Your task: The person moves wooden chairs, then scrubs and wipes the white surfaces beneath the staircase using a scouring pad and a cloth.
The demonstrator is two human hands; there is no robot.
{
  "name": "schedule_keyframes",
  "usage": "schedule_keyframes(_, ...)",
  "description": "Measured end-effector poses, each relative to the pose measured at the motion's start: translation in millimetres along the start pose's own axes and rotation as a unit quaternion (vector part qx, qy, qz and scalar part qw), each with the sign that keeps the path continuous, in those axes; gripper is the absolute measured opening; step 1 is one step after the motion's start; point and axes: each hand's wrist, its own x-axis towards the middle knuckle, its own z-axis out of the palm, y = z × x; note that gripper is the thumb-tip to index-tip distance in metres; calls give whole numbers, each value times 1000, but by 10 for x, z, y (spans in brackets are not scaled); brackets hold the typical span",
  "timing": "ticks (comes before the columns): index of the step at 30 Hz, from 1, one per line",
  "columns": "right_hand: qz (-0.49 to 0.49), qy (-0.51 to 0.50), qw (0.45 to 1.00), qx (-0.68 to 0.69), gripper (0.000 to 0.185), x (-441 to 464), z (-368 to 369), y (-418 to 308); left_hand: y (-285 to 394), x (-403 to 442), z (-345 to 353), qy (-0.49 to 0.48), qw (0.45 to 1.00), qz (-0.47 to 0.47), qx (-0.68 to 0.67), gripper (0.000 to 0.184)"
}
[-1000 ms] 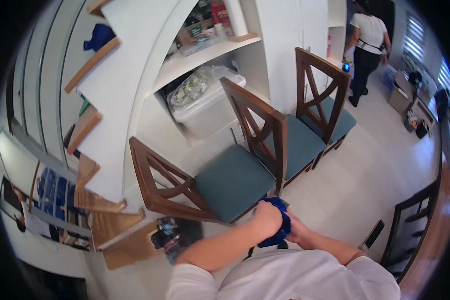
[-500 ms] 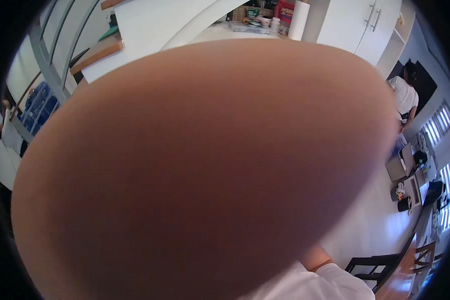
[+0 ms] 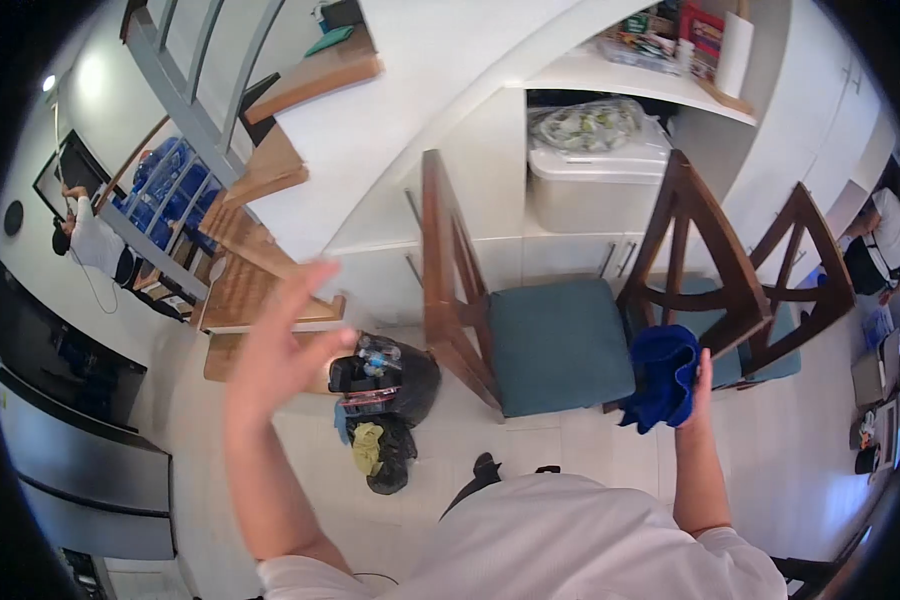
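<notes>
My left hand is raised at the left of the head view, slightly smeared by motion. Its thumb and fingers are apart, and nothing shows in it. Below and beyond it are black bags on the floor. At the right, my right hand grips a bunched dark blue cloth; most of its fingers are hidden behind the fabric. The cloth hangs in front of a wooden chair back. To its left is a chair with a green seat.
Wooden stairs with grey rails rise at the left, near blue water bottles. A person holds a long pole there; another person bends at the far right. A lidded white bin sits in the cabinet.
A blurred hand or arm that covered most of the view has moved away. Both my hands, the blue cloth, the chairs and the bags now show, and the view has shifted.
</notes>
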Motion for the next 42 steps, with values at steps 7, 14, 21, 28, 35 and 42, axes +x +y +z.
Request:
schedule_keyframes(7, 17, 76, 993, -93, 46, 823, 303, 307, -1006, -426, 1737, -135, 948, -138, -254, 88)
schedule_keyframes(14, 97, 39, 942, -320, 46, 1689, 796, 596, -842, -207, 2282, -124, 902, -173, -376, 109)
schedule_keyframes(21, 316, -183, 861, -355, 49, 2273, 945, 1218, -907, -68, 2397, -64, 819, -77, -565, 120)
schedule_keyframes(28, 452, -190, 798, -351, 62, 2095, 869, 1843, -1130, 260, 2273, -147, 640, -239, -715, 93)
schedule_keyframes(35, 499, -209, 790, -289, 61, 1852, 509, 2146, -1426, 727, 2087, -380, 669, -313, -557, 64)
schedule_keyframes(42, 318, -172, 862, -355, 69, 1294, 671, 2023, -2018, 701, 1961, -379, 698, -252, -552, 46)
